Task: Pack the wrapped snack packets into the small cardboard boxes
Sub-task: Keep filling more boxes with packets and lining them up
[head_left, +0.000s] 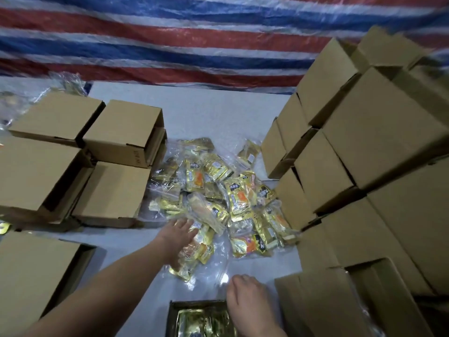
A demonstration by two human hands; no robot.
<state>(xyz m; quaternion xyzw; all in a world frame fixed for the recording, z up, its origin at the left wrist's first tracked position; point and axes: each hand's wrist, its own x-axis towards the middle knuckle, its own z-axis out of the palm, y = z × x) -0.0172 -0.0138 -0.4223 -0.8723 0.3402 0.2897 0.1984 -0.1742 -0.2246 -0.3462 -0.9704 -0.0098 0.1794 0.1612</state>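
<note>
A heap of gold-wrapped snack packets (226, 195) in clear plastic lies on the middle of the grey table. My left hand (178, 235) reaches into the near edge of the heap, its fingers spread flat over a clear bag of packets (194, 254). My right hand (245, 300) rests at the far right corner of an open small box (173, 317) at the bottom edge. That box holds gold packets (204, 322). The right hand's fingers curl down at the box rim; what they touch is hidden.
Closed and half-open cardboard boxes (121, 132) are stacked on the left. A tall stack of boxes (364, 147) fills the right side, with an open one (364, 288) near my right hand. A red, white and blue striped tarp (170, 37) hangs behind the table.
</note>
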